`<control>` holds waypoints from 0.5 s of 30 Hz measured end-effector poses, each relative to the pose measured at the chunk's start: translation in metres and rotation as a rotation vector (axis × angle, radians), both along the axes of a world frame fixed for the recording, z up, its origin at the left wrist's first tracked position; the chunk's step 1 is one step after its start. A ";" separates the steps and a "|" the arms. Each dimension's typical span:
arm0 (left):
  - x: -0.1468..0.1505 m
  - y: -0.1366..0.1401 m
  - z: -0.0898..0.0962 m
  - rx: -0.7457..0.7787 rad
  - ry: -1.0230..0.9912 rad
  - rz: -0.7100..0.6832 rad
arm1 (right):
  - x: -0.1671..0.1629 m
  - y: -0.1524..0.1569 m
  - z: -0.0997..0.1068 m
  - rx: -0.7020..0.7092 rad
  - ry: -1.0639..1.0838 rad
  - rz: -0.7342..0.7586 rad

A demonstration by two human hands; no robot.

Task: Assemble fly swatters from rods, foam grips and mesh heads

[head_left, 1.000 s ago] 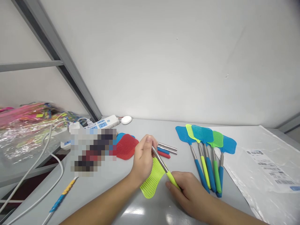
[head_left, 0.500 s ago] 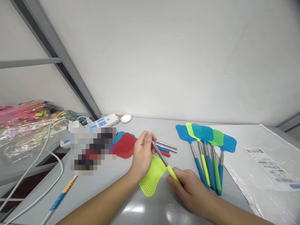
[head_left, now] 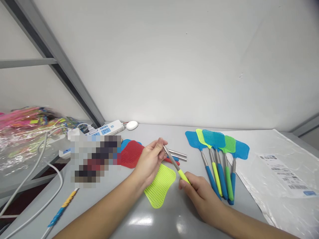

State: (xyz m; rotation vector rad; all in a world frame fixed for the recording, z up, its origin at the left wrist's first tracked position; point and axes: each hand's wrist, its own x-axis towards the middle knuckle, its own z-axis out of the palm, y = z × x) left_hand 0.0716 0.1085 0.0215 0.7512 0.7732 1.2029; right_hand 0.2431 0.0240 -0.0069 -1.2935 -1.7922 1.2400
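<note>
My right hand is wrapped round the yellow-green grip of a metal fly swatter handle, which slants up and to the left. At its far end, my left hand pinches the metal tip between thumb and fingers; the very tip is partly hidden. Below, a loose yellow-green mesh swatter head lies on the table, partly behind my left wrist. A red swatter head and a blue swatter head lie left of my left hand. Behind the held handle lie several other metal handles, partly covered.
Several whole fly swatters lie fanned out to the right, beside a white plastic mailing bag with a label. On the left are a power strip, white cables, a blurred patch and clear bags of colourful items. A white oval object sits at the back.
The view has shifted slightly. My left fingers have opened a little and turned about the metal tip, showing more of the hand. My right hand keeps its hold on the grip.
</note>
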 end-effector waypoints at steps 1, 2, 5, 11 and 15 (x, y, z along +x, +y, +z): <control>0.001 -0.002 0.000 -0.003 0.002 -0.016 | 0.000 -0.001 0.000 0.001 -0.003 -0.002; 0.003 -0.005 0.001 -0.002 0.008 -0.026 | -0.001 -0.001 0.000 0.005 -0.006 -0.005; 0.009 -0.013 0.002 -0.004 0.041 -0.026 | -0.003 -0.002 0.000 0.034 0.001 -0.012; 0.016 -0.021 -0.001 -0.045 0.044 -0.037 | -0.005 0.002 0.002 0.071 0.004 -0.014; 0.018 -0.024 -0.006 -0.060 0.072 -0.036 | -0.006 0.002 0.002 0.072 -0.013 -0.008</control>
